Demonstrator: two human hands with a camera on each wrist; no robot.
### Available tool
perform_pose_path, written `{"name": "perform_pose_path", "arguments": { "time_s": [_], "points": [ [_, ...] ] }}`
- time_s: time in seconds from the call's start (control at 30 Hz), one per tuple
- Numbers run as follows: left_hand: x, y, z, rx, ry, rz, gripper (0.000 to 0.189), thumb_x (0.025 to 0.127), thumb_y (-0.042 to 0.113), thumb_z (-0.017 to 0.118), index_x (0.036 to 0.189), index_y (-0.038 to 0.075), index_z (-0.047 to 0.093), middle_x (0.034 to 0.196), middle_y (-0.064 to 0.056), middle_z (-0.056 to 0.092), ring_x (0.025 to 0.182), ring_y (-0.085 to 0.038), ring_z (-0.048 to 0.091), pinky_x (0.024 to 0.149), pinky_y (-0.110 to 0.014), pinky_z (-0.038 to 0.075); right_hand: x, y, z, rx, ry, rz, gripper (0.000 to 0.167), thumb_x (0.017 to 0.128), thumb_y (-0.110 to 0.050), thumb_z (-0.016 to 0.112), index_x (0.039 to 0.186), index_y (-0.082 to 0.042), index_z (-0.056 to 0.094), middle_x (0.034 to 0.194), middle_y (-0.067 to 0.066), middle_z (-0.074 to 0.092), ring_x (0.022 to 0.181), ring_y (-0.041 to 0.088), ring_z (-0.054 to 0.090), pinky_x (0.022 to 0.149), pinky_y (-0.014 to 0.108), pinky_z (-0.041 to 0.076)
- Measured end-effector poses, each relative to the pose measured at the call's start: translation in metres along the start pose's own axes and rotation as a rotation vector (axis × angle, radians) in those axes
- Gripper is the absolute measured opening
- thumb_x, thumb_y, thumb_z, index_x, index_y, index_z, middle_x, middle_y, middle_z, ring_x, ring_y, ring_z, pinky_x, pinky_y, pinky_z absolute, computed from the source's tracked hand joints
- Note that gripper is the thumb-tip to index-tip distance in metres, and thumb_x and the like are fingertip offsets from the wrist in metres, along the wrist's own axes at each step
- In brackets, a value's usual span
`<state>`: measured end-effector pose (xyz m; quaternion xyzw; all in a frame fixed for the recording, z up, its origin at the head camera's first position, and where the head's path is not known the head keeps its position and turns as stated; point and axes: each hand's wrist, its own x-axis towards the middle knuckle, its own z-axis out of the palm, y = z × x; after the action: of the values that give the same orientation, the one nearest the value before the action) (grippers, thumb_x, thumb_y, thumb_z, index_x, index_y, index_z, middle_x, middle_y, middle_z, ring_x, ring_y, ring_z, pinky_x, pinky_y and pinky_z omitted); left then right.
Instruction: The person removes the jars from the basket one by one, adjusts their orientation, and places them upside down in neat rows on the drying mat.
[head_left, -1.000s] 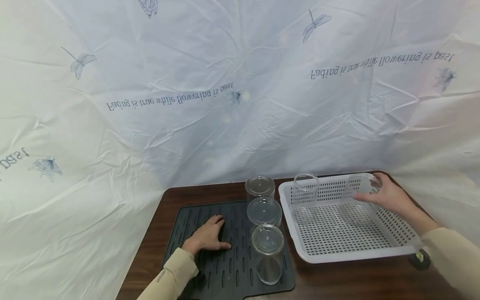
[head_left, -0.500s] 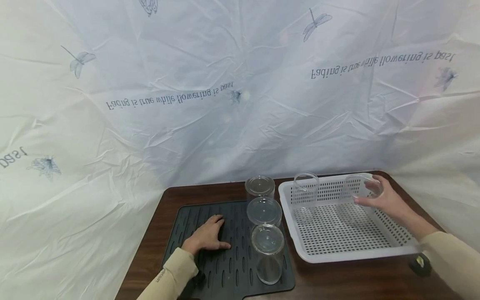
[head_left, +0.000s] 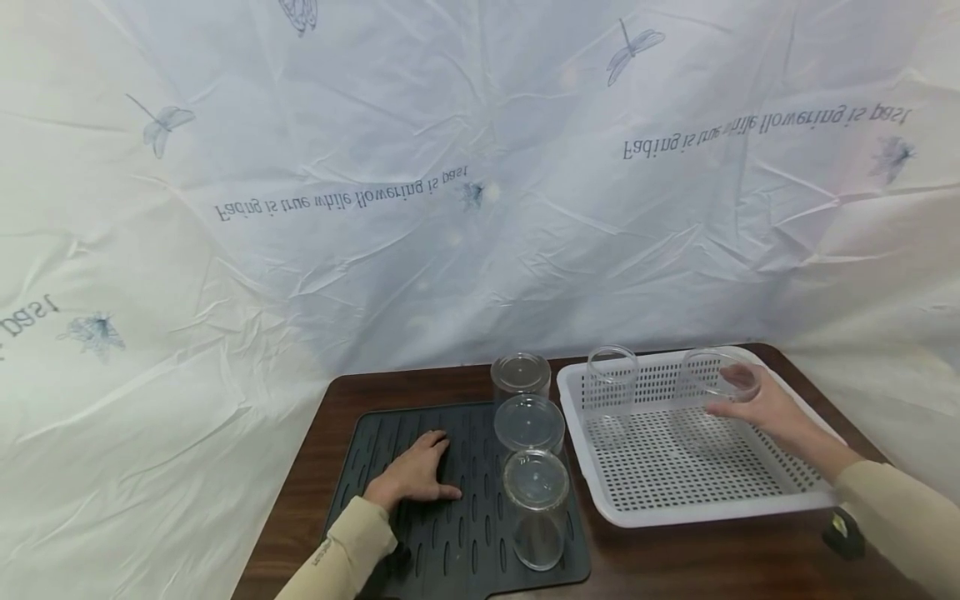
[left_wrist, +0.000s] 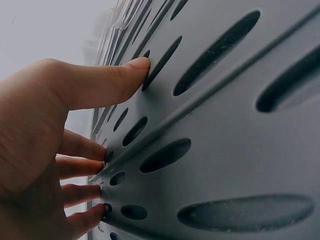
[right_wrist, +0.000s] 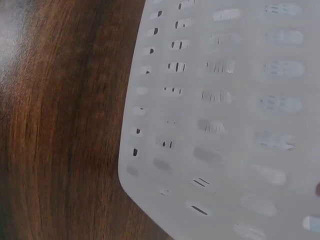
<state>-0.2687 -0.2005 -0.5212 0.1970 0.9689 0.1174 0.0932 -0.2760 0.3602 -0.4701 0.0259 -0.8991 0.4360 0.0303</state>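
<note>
My right hand grips a clear glass from its right side, inside the white perforated basket. Fingers curve behind the glass and the thumb lies along its front. A second clear glass stands at the back left of the basket. My left hand rests on the dark slotted mat, fingers and thumb spread, holding nothing. In the right wrist view the basket wall hides nearly all of the right hand and the glass.
Three clear glasses line the mat's right side: a front one, a middle one and a back one. Mat and basket sit side by side on a dark wooden table. A printed white sheet hangs behind.
My right hand has shifted slightly left with the glass in its grip. The left hand and the other glasses have stayed put.
</note>
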Motion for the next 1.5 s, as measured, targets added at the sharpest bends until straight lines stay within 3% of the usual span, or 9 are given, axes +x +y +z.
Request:
{"name": "perform_pose_path", "arguments": {
  "time_s": [0.13, 0.33, 0.5, 0.6, 0.8, 0.9, 1.13, 1.4, 1.5],
  "points": [
    [-0.001, 0.000, 0.001, 0.000, -0.004, -0.003, 0.093, 0.077, 0.055, 0.077, 0.145, 0.001, 0.044, 0.155, -0.016, 0.033, 0.144, -0.038, 0.030, 0.110, -0.056, 0.035, -0.002, -0.003, -0.001, -0.025, 0.012, -0.008, 0.100, 0.084, -0.033, 0.078, 0.147, 0.013, 0.015, 0.142, 0.039, 0.031, 0.119, 0.056, 0.040, 0.089, 0.067, 0.042],
    [-0.001, 0.000, 0.001, -0.001, -0.006, -0.004, 0.093, 0.077, 0.055, 0.077, 0.145, 0.001, 0.044, 0.155, -0.016, 0.033, 0.144, -0.038, 0.030, 0.109, -0.056, 0.036, -0.003, -0.004, -0.004, -0.064, 0.024, -0.069, 0.084, 0.084, -0.029, 0.079, 0.138, 0.015, 0.031, 0.133, 0.038, 0.043, 0.112, 0.053, 0.050, 0.085, 0.061, 0.048],
    [-0.001, 0.000, -0.001, 0.008, -0.002, 0.007, 0.093, 0.077, 0.056, 0.076, 0.145, 0.001, 0.044, 0.155, -0.016, 0.034, 0.143, -0.038, 0.031, 0.109, -0.055, 0.037, -0.003, -0.005, -0.007, -0.124, 0.045, -0.066, 0.091, 0.082, -0.035, 0.079, 0.140, 0.013, 0.027, 0.130, 0.037, 0.046, 0.110, 0.050, 0.051, 0.077, 0.052, 0.051],
    [-0.001, 0.000, -0.001, 0.011, -0.001, 0.011, 0.093, 0.077, 0.056, 0.076, 0.145, 0.001, 0.044, 0.155, -0.016, 0.034, 0.143, -0.037, 0.031, 0.109, -0.055, 0.037, -0.004, -0.008, -0.010, -0.167, 0.055, -0.052, 0.094, 0.082, -0.040, 0.079, 0.141, 0.010, 0.026, 0.131, 0.034, 0.046, 0.108, 0.047, 0.051, 0.071, 0.042, 0.051],
    [0.000, -0.002, 0.001, 0.005, 0.005, 0.007, 0.093, 0.077, 0.057, 0.076, 0.145, 0.001, 0.044, 0.155, -0.016, 0.033, 0.144, -0.037, 0.030, 0.110, -0.055, 0.036, -0.003, -0.017, -0.015, -0.236, 0.096, -0.102, 0.083, 0.077, -0.044, 0.082, 0.133, 0.003, 0.042, 0.124, 0.027, 0.051, 0.099, 0.038, 0.053, 0.064, 0.031, 0.044],
    [0.000, -0.004, 0.002, 0.000, 0.013, 0.010, 0.093, 0.077, 0.057, 0.076, 0.145, 0.001, 0.044, 0.155, -0.016, 0.033, 0.144, -0.037, 0.030, 0.110, -0.055, 0.036, -0.003, -0.022, -0.015, -0.252, 0.105, -0.125, 0.079, 0.076, -0.042, 0.083, 0.130, 0.001, 0.045, 0.122, 0.027, 0.051, 0.098, 0.038, 0.052, 0.064, 0.034, 0.045],
    [-0.002, -0.006, 0.001, -0.024, 0.028, 0.040, 0.093, 0.078, 0.057, 0.075, 0.145, 0.001, 0.043, 0.155, -0.016, 0.033, 0.144, -0.038, 0.030, 0.109, -0.055, 0.037, -0.005, -0.038, -0.019, -0.257, 0.096, -0.178, 0.078, 0.076, -0.037, 0.084, 0.131, 0.002, 0.044, 0.126, 0.029, 0.050, 0.107, 0.050, 0.050, 0.076, 0.062, 0.048],
    [-0.004, -0.002, -0.020, -0.151, 0.116, 0.091, 0.089, 0.082, 0.051, 0.074, 0.147, 0.001, 0.040, 0.156, -0.017, 0.032, 0.140, -0.037, 0.036, 0.107, -0.057, 0.039, -0.001, -0.068, -0.033, -0.220, 0.097, -0.288, 0.078, 0.071, -0.032, 0.089, 0.127, 0.003, 0.048, 0.121, 0.027, 0.054, 0.108, 0.051, 0.052, 0.083, 0.068, 0.044],
    [-0.006, 0.004, -0.032, -0.174, 0.139, 0.105, 0.087, 0.083, 0.050, 0.074, 0.147, 0.003, 0.040, 0.156, -0.017, 0.032, 0.140, -0.037, 0.037, 0.106, -0.057, 0.039, 0.000, -0.078, -0.034, -0.233, 0.114, -0.312, 0.085, 0.067, -0.031, 0.091, 0.131, 0.002, 0.047, 0.123, 0.025, 0.056, 0.110, 0.047, 0.053, 0.086, 0.062, 0.045]
  ]
}}
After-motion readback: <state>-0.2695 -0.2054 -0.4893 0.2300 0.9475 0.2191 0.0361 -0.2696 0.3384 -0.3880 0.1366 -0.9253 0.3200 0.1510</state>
